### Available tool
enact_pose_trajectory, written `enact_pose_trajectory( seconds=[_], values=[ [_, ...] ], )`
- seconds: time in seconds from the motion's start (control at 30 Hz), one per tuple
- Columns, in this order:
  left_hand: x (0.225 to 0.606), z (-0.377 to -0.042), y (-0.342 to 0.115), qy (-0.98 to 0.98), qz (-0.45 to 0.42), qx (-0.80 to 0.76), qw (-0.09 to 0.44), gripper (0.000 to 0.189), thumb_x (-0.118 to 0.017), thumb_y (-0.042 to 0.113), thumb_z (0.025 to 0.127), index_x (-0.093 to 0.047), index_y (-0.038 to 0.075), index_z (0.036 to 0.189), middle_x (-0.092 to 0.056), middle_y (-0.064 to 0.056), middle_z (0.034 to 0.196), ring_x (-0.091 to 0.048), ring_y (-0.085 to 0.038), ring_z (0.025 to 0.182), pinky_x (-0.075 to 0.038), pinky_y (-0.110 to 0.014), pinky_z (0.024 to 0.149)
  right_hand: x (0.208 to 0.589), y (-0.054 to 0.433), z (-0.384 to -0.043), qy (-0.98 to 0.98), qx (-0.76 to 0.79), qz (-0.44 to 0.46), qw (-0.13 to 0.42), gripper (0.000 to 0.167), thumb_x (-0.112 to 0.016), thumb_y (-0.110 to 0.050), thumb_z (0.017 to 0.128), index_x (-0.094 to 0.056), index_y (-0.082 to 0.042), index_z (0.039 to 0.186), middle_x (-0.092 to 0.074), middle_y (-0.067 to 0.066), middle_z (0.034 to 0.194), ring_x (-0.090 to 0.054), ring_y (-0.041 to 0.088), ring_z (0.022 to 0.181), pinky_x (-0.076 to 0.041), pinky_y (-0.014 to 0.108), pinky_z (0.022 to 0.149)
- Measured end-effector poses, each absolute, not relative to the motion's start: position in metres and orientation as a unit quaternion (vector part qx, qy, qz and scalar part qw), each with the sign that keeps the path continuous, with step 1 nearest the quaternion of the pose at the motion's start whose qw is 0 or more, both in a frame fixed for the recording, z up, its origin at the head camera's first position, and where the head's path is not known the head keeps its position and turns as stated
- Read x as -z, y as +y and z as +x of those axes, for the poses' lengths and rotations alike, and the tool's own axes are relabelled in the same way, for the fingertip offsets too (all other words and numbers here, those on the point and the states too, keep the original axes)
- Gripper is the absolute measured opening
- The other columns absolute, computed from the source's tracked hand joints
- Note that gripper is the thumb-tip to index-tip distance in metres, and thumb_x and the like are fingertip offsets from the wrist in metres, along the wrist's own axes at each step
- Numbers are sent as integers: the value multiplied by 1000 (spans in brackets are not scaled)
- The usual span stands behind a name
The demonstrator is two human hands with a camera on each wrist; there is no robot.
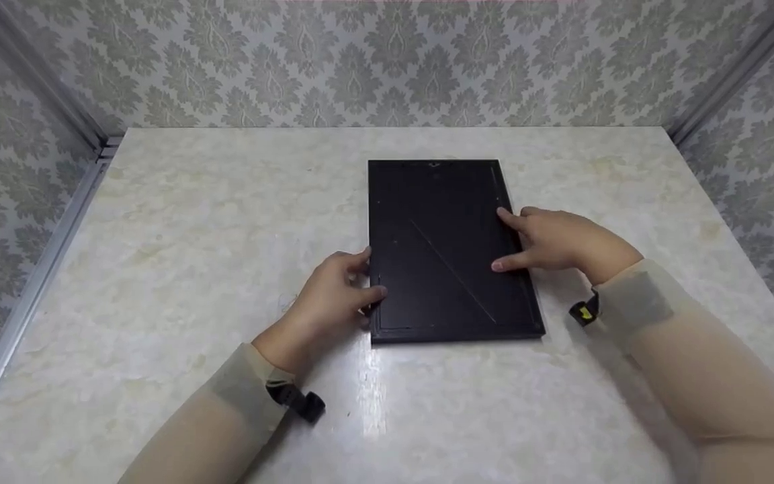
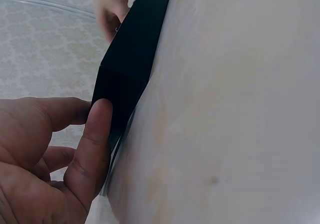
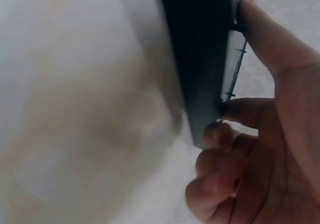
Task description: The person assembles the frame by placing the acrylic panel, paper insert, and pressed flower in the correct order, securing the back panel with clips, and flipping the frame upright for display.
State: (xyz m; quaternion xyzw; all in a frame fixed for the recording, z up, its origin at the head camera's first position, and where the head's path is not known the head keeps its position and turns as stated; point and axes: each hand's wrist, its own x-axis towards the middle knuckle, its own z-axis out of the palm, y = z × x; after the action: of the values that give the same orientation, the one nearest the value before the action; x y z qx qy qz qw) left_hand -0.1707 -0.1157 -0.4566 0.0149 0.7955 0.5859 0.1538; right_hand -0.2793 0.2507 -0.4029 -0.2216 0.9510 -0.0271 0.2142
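A black picture frame [image 1: 441, 255] lies back side up on the table, with a small hanger [image 1: 434, 164] at its far edge and a thin diagonal line across its backing. My left hand [image 1: 330, 292] grips the frame's left edge near the front corner, thumb over the top and fingers along the side. On the right edge my right hand [image 1: 555, 242] holds on, its thumb and forefinger reaching over the back. In the right wrist view the other fingers [image 3: 215, 179] curl beside the frame's side, and small dark tabs [image 3: 239, 28] stick up along the rim.
The pale marbled table [image 1: 212, 222] spreads around the frame. Patterned wallpaper [image 1: 360, 67] stands behind it and at both sides, with metal rails [image 1: 31, 296] at the corners and the left edge. Each wrist wears a strapped black camera [image 1: 310, 407].
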Motion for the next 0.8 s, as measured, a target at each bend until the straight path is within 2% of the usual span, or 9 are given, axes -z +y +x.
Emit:
enact_pose_trajectory(
  seconds=[0.17, 0.23, 0.4, 0.47, 0.57, 0.63, 0.73, 0.8],
  values=[
    [459, -168, -115, 787, 1, -595, 164, 85, -80, 1, 100, -38, 5, 174, -61, -19, 144, -71, -20, 83, -67, -36, 58, 394, 240, -281, 950, -47, -225, 211, 122, -71, -91, 89, -37, -14, 177, -72, 22, 144, -74, 40, 120, -61, 62, 96],
    [459, -168, -115, 782, 2, -600, 168, 85, -80, 0, 101, -38, 6, 174, -61, -19, 144, -72, -20, 83, -66, -36, 58, 391, 235, -283, 948, -62, -230, 211, 123, -73, -91, 87, -42, -11, 175, -72, 23, 148, -74, 44, 128, -62, 64, 99],
    [458, -169, -113, 792, 15, -589, 159, 83, -81, 3, 101, -40, 5, 173, -60, -19, 146, -71, -18, 87, -66, -33, 60, 382, 228, -290, 944, -79, -241, 213, 120, -81, -84, 85, -51, -1, 168, -68, 27, 155, -69, 51, 136, -59, 69, 108],
    [458, -171, -113, 803, 19, -577, 151, 82, -82, 5, 100, -42, 4, 172, -59, -19, 146, -70, -17, 88, -66, -31, 61, 380, 227, -293, 943, -75, -243, 214, 120, -83, -83, 84, -54, 0, 166, -68, 28, 154, -70, 52, 134, -59, 70, 108],
    [456, -173, -114, 805, 25, -574, 147, 82, -82, 5, 100, -42, 3, 172, -60, -20, 146, -70, -17, 86, -66, -32, 61, 379, 231, -297, 945, -42, -239, 218, 119, -84, -82, 83, -55, -1, 165, -68, 27, 155, -72, 48, 132, -60, 68, 108],
    [456, -173, -114, 806, 27, -573, 144, 82, -82, 5, 100, -41, 3, 172, -62, -20, 144, -69, -17, 84, -66, -33, 60, 380, 237, -301, 946, -6, -234, 224, 116, -82, -82, 86, -55, -3, 166, -65, 27, 159, -70, 47, 136, -58, 68, 111],
    [456, -173, -116, 801, 24, -580, 144, 83, -81, 3, 99, -41, 3, 172, -64, -19, 141, -70, -17, 79, -67, -34, 59, 385, 250, -305, 944, 54, -228, 232, 106, -76, -80, 93, -52, -9, 169, -71, 24, 150, -71, 37, 125, -57, 63, 110],
    [458, -172, -116, 798, 18, -585, 145, 84, -81, 2, 99, -41, 3, 172, -64, -19, 140, -70, -17, 77, -67, -35, 58, 389, 260, -305, 940, 96, -231, 233, 95, -73, -75, 99, -53, -15, 169, -74, 18, 138, -70, 33, 114, -58, 56, 102]
  ],
)
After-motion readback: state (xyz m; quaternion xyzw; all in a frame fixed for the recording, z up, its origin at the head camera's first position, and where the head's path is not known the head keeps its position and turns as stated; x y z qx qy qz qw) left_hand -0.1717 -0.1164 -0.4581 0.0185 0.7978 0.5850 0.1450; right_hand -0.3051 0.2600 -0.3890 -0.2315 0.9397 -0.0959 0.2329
